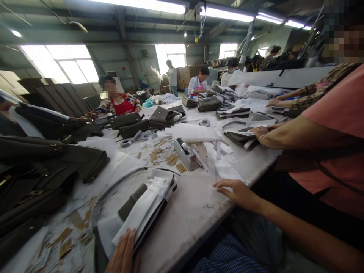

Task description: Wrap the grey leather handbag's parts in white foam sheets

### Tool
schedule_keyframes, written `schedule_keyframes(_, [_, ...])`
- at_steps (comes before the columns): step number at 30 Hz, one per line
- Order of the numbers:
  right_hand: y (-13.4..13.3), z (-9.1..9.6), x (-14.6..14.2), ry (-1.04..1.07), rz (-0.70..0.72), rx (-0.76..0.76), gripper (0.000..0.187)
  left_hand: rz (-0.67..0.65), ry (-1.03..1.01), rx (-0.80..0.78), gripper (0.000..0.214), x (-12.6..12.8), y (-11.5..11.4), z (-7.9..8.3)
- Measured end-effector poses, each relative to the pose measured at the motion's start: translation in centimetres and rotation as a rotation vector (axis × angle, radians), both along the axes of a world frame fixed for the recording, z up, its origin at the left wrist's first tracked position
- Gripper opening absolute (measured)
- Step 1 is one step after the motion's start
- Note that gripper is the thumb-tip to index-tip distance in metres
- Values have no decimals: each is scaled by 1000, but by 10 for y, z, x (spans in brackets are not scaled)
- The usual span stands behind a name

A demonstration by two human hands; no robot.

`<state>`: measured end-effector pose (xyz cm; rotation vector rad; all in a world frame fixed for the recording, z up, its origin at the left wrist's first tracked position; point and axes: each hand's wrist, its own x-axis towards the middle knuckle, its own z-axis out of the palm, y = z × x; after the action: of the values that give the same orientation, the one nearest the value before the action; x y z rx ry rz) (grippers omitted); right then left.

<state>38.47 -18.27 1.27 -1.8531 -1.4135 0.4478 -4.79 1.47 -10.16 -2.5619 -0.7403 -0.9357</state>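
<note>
My left hand [123, 252] lies with fingers stretched flat against the white wrapping sheet [142, 206] on a dark olive bag [132, 203]. The bag lies on its side, with a dark strap [109, 189] curving out round its far left. Above the table edge, right of the bag, my right hand [237, 192] reaches in with fingers extended and slightly apart. No held object is visible in it. A grey tape dispenser [186, 153] stands beyond the two hands, beside a scatter of small brown and white tags [165, 153].
Dark bags [42, 167] are heaped on the left of the table [187, 223]. White sheets [195, 132] lie beyond the dispenser. At right, a co-worker in a pink top [335, 125] handles another bag [241, 136]. Across the table is a person in a red apron [122, 104].
</note>
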Motion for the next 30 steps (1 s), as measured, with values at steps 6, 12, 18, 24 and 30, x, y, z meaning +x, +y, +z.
schedule_keyframes(6, [-9,-19,-47,38,100,-56,34,149,-105,-141,68,18,-27,24])
schedule_keyframes(12, [10,-85,-62,-495,-131,-123,69,178,-199,-161,65,22,-37,33])
schedule_keyframes(18, [44,-66,-112,-464,479,-163,81,317,-330,-139,67,19,-36,41])
schedule_keyframes(24, [151,-50,-151,-418,871,86,75,335,-387,-98,65,22,-29,65])
schedule_keyframes(30, [192,-62,-181,-432,786,401,44,145,-340,-64,60,34,-32,79])
